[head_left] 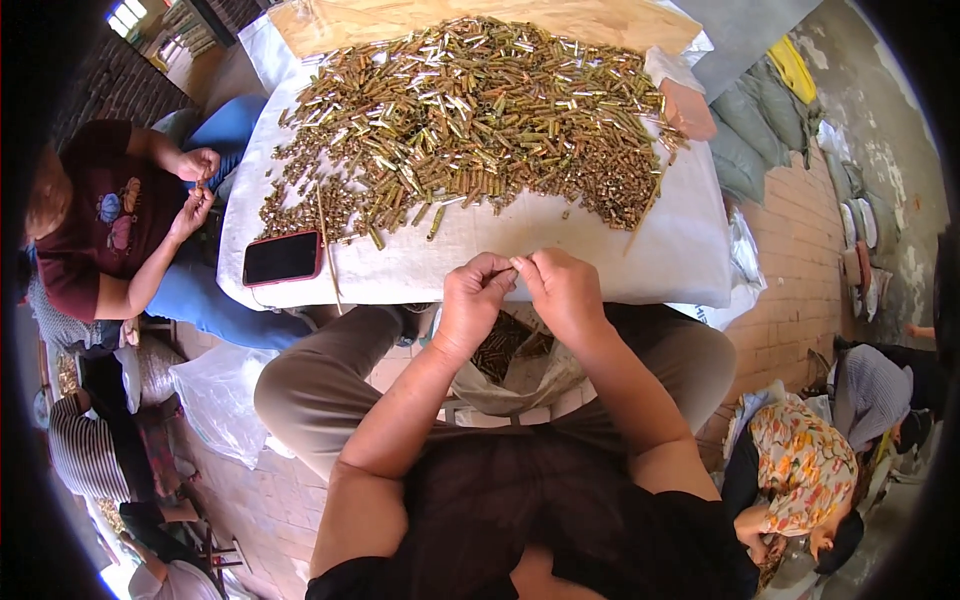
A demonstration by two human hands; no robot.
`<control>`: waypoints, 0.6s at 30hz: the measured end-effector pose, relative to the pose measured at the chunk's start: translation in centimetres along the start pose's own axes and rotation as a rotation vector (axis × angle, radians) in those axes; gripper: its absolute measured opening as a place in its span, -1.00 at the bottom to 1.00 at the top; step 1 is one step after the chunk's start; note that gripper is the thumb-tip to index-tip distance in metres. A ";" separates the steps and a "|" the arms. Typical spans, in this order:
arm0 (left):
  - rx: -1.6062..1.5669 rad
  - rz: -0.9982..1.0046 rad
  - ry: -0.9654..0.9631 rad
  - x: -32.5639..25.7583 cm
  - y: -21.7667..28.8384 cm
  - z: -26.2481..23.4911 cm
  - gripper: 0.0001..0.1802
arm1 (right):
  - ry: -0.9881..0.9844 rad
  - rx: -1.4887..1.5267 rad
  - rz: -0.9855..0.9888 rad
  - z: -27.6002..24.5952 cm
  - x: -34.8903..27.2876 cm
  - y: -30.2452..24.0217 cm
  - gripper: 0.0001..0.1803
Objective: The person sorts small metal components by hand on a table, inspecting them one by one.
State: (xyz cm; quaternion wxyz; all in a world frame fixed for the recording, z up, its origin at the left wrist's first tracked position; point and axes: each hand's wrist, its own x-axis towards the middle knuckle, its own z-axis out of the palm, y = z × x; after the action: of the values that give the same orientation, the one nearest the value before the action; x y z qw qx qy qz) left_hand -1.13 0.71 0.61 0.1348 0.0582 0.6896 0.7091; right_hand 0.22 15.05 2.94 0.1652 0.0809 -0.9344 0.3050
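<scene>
Evidently, the left hand [475, 296] and right hand [562, 290] are closed fingertip to fingertip at the frame's centre, any pinched piece being indiscernible, while small metal tubes [480, 120] are heaped on the bench [620, 265] at upper centre, presumably for easy reach.

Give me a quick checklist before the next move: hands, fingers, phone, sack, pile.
1. Both hands visible: ok; left hand and right hand meet near the table's front edge.
2. Piece between the fingers: cannot tell; too small or hidden.
3. Phone apart from the hands: ok; it lies to their left.
4. Sack open: ok; between the knees, contents showing.
5. Pile of metal pieces orderly: not ok; mostly jumbled.
</scene>
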 end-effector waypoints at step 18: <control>1.087 0.239 0.326 6.8 -0.1 -6.1 -0.83 | -0.071 -0.262 0.049 7.3 6.5 3.0 -0.66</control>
State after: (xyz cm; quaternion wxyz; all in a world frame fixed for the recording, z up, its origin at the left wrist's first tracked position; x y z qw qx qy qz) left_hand -9.25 -3.29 -0.40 -0.1033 0.0867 0.9553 0.2632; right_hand -8.53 12.81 -1.88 0.1337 0.0465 -0.9732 0.1810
